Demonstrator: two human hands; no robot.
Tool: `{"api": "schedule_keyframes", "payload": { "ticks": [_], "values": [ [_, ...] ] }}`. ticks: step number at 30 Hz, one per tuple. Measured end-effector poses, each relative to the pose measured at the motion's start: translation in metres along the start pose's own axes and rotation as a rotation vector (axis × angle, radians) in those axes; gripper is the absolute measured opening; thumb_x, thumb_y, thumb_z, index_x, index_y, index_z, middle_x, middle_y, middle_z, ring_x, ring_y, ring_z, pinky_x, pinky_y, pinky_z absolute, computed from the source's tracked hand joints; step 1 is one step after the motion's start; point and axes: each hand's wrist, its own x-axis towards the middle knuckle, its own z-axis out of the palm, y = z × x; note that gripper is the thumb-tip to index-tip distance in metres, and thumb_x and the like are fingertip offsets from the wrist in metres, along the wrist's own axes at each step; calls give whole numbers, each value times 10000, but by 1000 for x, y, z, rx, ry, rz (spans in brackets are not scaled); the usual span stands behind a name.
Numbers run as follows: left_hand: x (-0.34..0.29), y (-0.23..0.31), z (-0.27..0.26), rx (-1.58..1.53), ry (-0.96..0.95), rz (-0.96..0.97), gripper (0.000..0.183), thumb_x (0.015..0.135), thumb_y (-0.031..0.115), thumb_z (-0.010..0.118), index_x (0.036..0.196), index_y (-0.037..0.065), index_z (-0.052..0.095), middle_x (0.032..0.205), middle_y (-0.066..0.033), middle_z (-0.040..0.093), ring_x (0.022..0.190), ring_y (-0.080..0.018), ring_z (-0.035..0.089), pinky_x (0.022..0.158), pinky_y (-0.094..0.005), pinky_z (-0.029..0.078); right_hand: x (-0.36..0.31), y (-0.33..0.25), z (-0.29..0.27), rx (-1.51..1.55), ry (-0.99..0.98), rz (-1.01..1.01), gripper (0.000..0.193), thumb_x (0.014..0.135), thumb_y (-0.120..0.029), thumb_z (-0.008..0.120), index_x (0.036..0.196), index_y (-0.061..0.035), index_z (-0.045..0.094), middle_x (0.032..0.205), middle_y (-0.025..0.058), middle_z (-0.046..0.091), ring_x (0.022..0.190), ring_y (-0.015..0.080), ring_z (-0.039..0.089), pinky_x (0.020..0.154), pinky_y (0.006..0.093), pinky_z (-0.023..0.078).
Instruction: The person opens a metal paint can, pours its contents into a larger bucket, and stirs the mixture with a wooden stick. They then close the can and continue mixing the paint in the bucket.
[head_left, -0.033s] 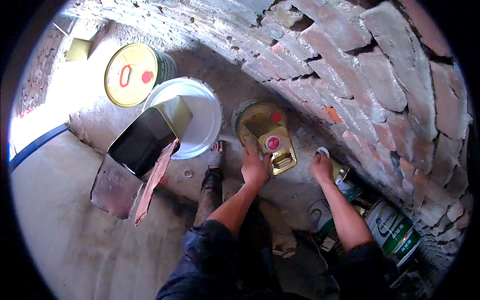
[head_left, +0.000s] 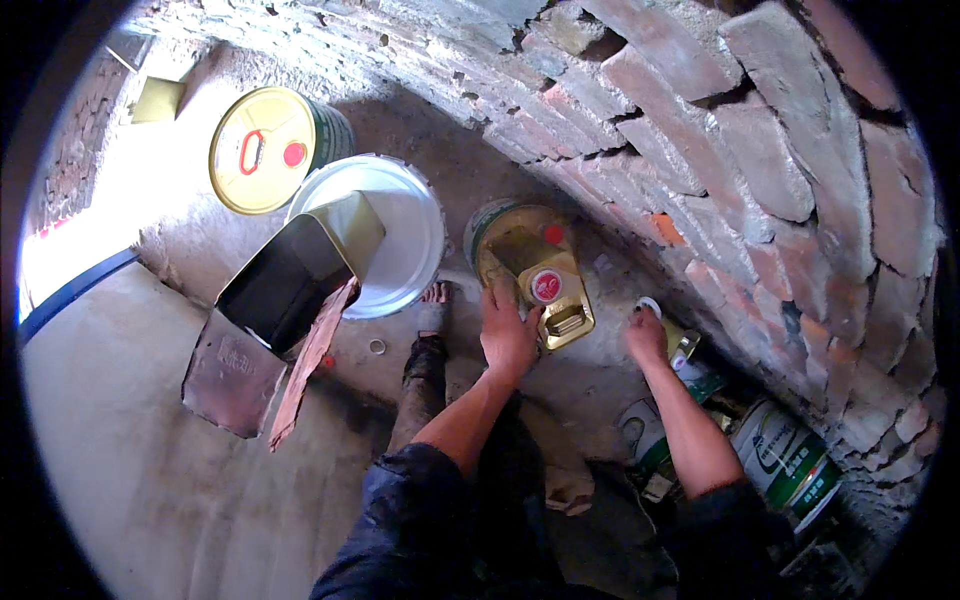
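My left hand is closed on the side of a gold rectangular tin. The tin has a round red-and-white cap and a folding carry handle on its top, and it is tilted over a round gold-topped pail. To the right, near the brick wall, my right hand pinches a small white round lid. A gap separates this hand from the tin.
A cut-open tin with a bent flap and a reddish wood strip rests over a white bucket. Behind stands a yellow-topped drum. Green-and-white pails lie along the brick wall. A small ring is on the floor.
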Motion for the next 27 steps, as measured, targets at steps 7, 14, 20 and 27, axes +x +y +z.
{"api": "schedule_keyframes", "payload": {
  "ticks": [7,14,20,27],
  "values": [
    [30,1,-17,444,-134,723,417,756,134,600,1165,75,543,1164,-153,505,1042,-320,509,900,-434,419,8,49,20,-232,-11,100,293,834,-299,516,897,-66,683,970,221,654,962,389,616,839,446,480],
    [34,21,-2,766,-261,742,308,794,173,560,1084,69,579,1029,-88,545,950,-239,546,783,-377,413,31,152,39,-218,112,200,391,874,-335,526,1050,-5,640,1103,210,643,1031,385,602,863,437,472],
    [56,6,-5,418,-55,788,237,811,188,593,1039,128,622,908,-87,580,784,-298,604,637,-422,457,8,162,44,-297,-45,-278,389,885,-315,583,1122,-6,581,994,179,664,921,318,625,768,408,490],
    [-5,33,-4,-57,-377,101,202,871,214,590,881,33,678,801,-182,663,739,-351,652,657,-429,512,-64,2,14,982,-274,51,366,993,-362,453,1142,-63,602,898,49,661,686,119,593,591,263,460]
  ]
}}
